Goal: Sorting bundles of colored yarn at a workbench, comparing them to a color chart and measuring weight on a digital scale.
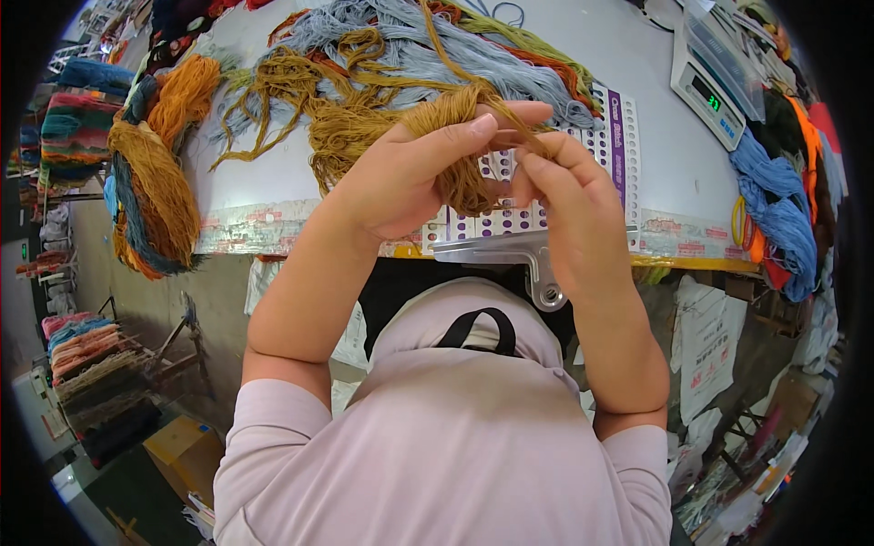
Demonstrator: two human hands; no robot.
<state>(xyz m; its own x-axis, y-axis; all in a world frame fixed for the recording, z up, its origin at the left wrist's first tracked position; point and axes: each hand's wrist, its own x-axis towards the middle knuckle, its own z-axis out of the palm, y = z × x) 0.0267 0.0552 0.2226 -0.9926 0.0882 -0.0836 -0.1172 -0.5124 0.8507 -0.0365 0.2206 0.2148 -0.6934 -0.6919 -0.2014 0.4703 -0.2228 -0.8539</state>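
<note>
Golden-brown embroidery thread point(350, 141) is bunched over my left hand point(410, 168), whose fingers close round it with the thumb on top. Close by on the right, my right hand point(578, 191) pinches strands of the same thread between thumb and fingers. One length runs up from the hands toward the far side of the table. Beneath the hands lies a white thread card point(622, 173) with rows of holes and a purple strip. A large metal clip point(492, 248) sits at the card's near edge. My hands and the thread hide part of the card.
A heap of light-blue thread point(410, 55) with orange and green strands lies beyond my hands. Orange and brown hanks point(150, 173) hang over the table's left side. At the right stand a digital scale point(710, 86) and blue thread point(783, 205). Yarn-laden racks point(91, 355) stand at left.
</note>
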